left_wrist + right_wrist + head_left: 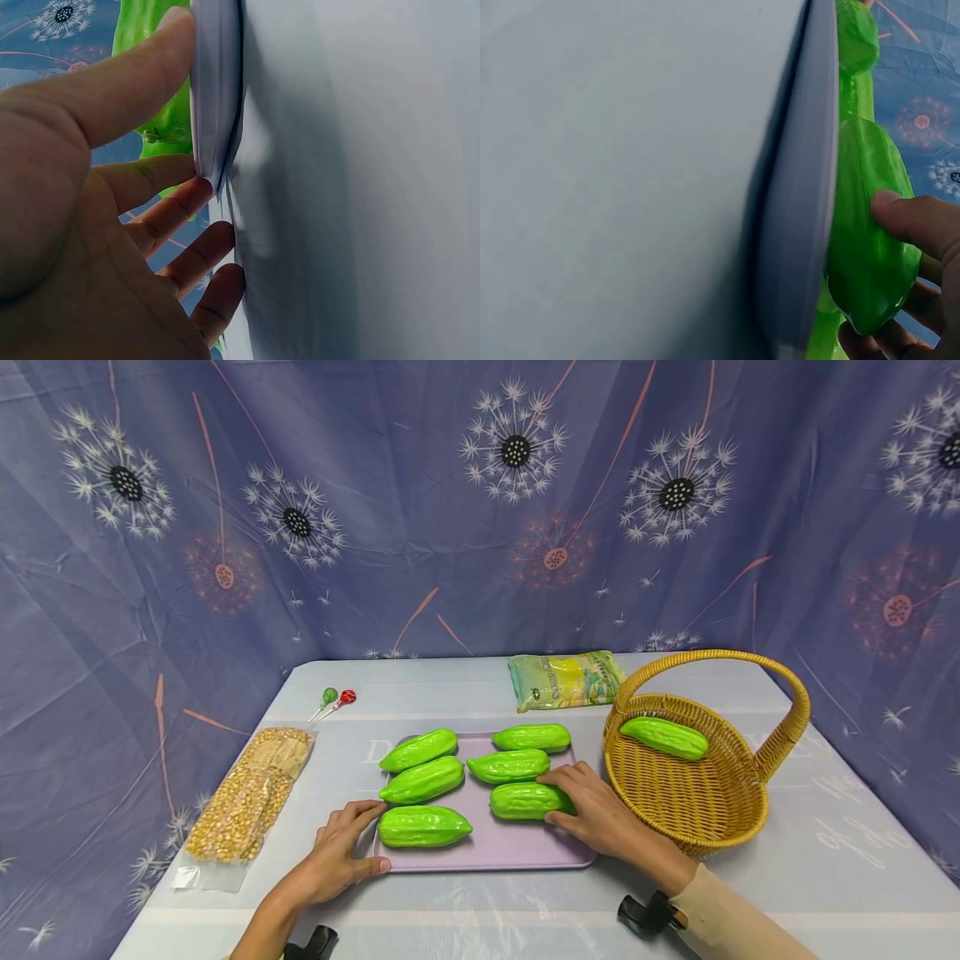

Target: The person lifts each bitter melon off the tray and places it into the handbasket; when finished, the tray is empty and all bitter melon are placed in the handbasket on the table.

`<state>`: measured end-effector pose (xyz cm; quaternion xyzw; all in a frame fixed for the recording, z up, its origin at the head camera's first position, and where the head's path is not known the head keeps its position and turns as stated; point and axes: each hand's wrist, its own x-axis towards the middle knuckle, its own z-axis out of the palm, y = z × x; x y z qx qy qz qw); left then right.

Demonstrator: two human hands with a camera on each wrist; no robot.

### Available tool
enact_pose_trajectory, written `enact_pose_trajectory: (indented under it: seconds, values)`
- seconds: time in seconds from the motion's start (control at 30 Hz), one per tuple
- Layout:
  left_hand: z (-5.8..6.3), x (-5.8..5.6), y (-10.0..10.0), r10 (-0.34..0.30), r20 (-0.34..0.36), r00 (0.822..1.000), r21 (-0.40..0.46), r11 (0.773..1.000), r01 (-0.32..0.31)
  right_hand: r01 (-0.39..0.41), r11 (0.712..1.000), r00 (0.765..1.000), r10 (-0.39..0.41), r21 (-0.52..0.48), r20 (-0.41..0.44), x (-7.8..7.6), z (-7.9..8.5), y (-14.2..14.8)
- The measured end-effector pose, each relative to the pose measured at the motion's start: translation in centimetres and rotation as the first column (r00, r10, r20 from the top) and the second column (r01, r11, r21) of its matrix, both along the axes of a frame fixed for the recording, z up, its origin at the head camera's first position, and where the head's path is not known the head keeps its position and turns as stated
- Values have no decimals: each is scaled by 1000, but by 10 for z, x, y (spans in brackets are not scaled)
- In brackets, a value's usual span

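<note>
Six bright green ribbed bitter melons lie on a lilac tray. My right hand grips the right end of the front-right bitter melon, thumb on the near side and fingers beyond it. In the right wrist view, that bitter melon lies between thumb and fingers beside the tray rim. At the tray's left edge, my left hand touches the rim with spread, fairly straight fingers, near the front-left bitter melon. The left wrist view shows thumb and fingertips against the tray edge.
Right of the tray stands a yellow wicker basket with a tall handle, holding one bitter melon. A green-yellow packet lies at the back. On the left are a bag of corn kernels and two lollipops, green and red.
</note>
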<state>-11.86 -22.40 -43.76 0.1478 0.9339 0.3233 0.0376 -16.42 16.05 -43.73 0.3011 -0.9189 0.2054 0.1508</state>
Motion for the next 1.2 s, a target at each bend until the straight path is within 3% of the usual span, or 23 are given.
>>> enact_pose_trajectory:
  seconds: [0.57, 0.97, 1.2]
  values:
    - [-1, -1, 1, 1, 11, 1000, 2, 1000, -1, 21, 996, 1000, -20, -89, 19, 20, 36, 15]
    - [0, -1, 0, -5, 4, 1000, -3, 1000, 5, 42, 993, 995, -51, -109, -83, 22, 53, 44]
    - [1, 0, 0, -8, 0, 1000, 2, 1000, 8, 100, 991, 989, -108, -85, -100, 21, 60, 66]
